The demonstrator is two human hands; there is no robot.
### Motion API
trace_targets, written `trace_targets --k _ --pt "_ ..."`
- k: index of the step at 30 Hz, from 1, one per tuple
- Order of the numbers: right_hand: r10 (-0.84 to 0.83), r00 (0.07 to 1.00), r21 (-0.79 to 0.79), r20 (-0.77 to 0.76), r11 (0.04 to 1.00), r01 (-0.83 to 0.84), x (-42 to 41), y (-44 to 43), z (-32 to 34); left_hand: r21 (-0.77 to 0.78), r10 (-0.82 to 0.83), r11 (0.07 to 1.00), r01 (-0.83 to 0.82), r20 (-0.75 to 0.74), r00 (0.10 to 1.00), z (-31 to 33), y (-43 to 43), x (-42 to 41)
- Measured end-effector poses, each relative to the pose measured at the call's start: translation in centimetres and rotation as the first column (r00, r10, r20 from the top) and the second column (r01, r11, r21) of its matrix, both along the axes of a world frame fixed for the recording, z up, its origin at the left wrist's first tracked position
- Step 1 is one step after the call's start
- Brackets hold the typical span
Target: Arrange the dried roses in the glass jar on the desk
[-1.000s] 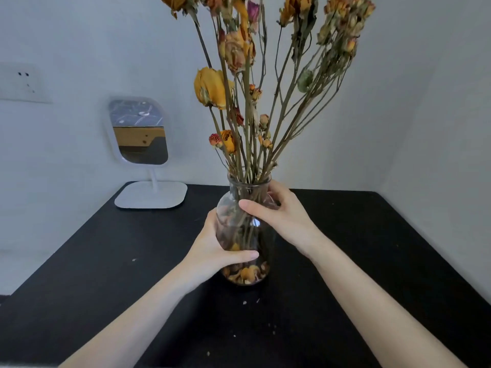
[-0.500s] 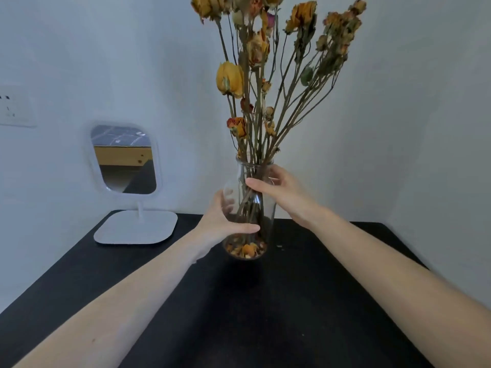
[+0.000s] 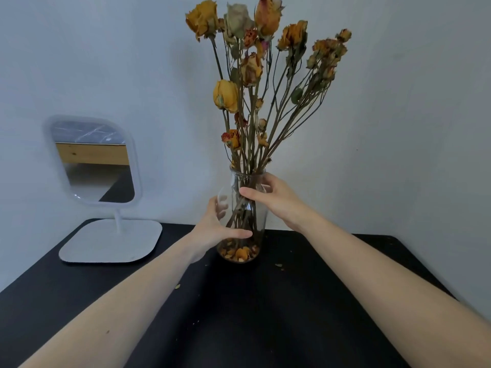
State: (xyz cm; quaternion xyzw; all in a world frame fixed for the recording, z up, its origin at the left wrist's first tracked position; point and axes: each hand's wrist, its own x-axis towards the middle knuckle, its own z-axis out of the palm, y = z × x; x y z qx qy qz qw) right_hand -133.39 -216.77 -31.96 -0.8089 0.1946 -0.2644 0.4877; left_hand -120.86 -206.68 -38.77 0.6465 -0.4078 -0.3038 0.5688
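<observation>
Glass jar (image 3: 245,208) of dried roses (image 3: 255,75) centre frame on black surface (image 3: 265,314), left hand (image 3: 212,229) gripping its lower body, right hand (image 3: 276,200) gripping its neck, white mirror (image 3: 93,160) at left

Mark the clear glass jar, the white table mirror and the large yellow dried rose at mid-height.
clear glass jar (image 3: 245,179), head view, neck below the rim
white table mirror (image 3: 95,168), head view, mirror glass
large yellow dried rose (image 3: 225,95), head view, bloom's petals
</observation>
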Motion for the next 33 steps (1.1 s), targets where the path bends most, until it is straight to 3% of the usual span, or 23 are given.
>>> trace_targets --k 11,24,29,33 --pt "0.026 0.999 -0.038 -0.021 0.999 -0.027 1.9 -1.5 -0.6 0.007 0.003 1.000 -0.003 -0.054 0.999 -0.7 -1.1 1.5" --pt "-0.022 0.997 -0.100 -0.067 0.995 0.016 3.1 -3.2 -1.1 0.018 0.044 0.999 -0.044 -0.009 0.999 -1.2 -2.5 2.6" --pt "-0.059 0.995 -0.089 -0.076 0.995 0.053 3.0 -2.6 -0.9 0.041 0.051 0.998 -0.050 -0.010 0.999 -1.4 -2.3 2.4" --pt "-0.190 0.981 -0.195 -0.030 0.964 0.180 2.0 -0.8 -0.7 0.067 0.115 0.991 -0.115 0.014 0.993 -1.7 0.0 0.4"
